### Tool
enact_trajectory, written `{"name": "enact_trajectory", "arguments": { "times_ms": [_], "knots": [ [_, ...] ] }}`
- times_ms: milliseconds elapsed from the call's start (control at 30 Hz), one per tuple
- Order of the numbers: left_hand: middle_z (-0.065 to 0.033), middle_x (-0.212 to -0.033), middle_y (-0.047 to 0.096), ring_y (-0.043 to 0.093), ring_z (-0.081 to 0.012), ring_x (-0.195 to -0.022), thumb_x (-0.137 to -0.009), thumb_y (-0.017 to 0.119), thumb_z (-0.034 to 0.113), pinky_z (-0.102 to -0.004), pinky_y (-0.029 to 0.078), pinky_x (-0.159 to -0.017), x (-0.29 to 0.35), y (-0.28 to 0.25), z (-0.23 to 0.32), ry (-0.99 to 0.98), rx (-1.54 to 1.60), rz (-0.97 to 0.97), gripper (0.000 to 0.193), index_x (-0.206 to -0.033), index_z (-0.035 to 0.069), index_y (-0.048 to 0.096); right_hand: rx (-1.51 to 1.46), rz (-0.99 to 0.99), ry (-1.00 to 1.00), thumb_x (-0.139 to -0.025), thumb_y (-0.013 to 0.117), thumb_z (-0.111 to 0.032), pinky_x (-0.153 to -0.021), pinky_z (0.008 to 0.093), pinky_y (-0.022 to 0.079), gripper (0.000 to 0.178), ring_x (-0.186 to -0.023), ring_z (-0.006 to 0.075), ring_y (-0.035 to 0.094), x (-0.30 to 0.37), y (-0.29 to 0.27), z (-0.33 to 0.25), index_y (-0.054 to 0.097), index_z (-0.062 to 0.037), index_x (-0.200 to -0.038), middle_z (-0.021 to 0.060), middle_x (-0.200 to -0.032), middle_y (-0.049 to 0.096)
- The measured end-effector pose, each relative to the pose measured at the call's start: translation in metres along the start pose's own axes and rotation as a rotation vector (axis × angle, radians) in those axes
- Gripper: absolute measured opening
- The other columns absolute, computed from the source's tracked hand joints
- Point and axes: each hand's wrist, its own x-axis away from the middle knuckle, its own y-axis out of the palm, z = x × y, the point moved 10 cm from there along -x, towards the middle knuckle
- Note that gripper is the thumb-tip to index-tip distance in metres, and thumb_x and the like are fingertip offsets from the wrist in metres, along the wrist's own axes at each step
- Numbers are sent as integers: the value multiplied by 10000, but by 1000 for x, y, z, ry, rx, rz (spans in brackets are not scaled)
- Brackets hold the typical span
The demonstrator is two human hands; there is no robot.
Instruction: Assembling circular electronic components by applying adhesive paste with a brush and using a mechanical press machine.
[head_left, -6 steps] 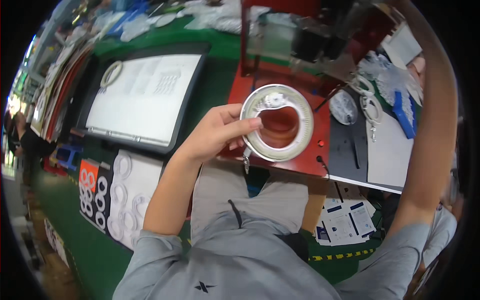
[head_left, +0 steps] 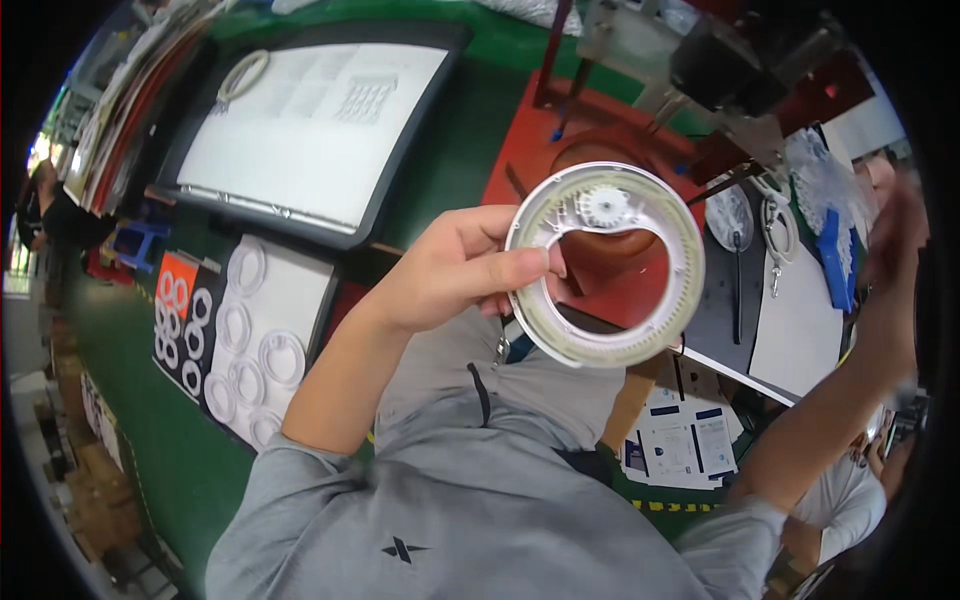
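Observation:
My left hand (head_left: 460,265) is closed on the left side of a round white plastic ring housing (head_left: 686,270), thumb on its face and fingers behind. Inside its upper part sits a small white gear (head_left: 605,207), and toothed edges run round the ring. A small metal clasp (head_left: 502,348) hangs just below the held edge. The housing is raised in front of a red machine base (head_left: 520,120). My right hand (head_left: 895,225) is at the far right, apart from the ring and smeared by motion; its fingers cannot be made out.
Behind the ring stands a machine with a black upper part (head_left: 720,65). At right lie a clasped ring (head_left: 780,230), a blue tray (head_left: 835,260) and plastic bags. A white board (head_left: 320,130) is at left, above several rings on a sheet (head_left: 325,290). Printed papers (head_left: 685,445) lie below.
My left hand has brought the ring housing right and closer to the camera. My right arm has come down from its higher reach at the upper right. The whole view has shifted.

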Motion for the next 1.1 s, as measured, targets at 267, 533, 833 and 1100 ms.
{"name": "enact_trajectory", "arguments": {
  "times_ms": [267, 533, 833, 1100],
  "knots": [
    [-10, -1047, 734, 653, -35, -879, -1066, 662, 188, -212, 528, -742, 7, 40, -62, -108, 125, -82, 276, -1294, 32, 658, -1399, -686, 768, -1081, 565, -437, -525, 227, 434, 563, -585, 91, 571, 231, 139, -89, 518, 51, -1358, 73, -881, 663],
    [10, -892, 683, 616, -56, -762, -1061, 670, 268, -216, 471, -655, 67, -45, -133, -470, -203, 175, 200, -1102, 75, 702, -1633, 195, 1303, -1131, 498, -348, -524, 222, 423, 434, -591, 101, 518, 322, 105, 118, 609, 43, -1283, 112, -877, 678],
    [-96, -871, 694, 664, -209, -777, -976, 705, 200, -335, 535, -722, 298, -263, -138, -376, -838, 1407, 250, -1099, -9, 645, -1179, 295, 1682, -1121, 455, -385, -668, 322, 422, 477, -726, 187, 457, 509, 57, 498, 550, 67, -1240, 90, -895, 551],
    [-285, -1239, 622, 592, -455, -1172, -802, 761, 262, -541, 481, -1023, 477, -254, -122, -1020, -1385, 1832, 571, -1263, -36, 604, -1550, 220, 1325, -1045, 608, -306, -1025, 413, 505, 435, -1236, 273, 635, 415, 121, 400, 657, 33, -1314, 228, -1329, 673]
  ]
}}
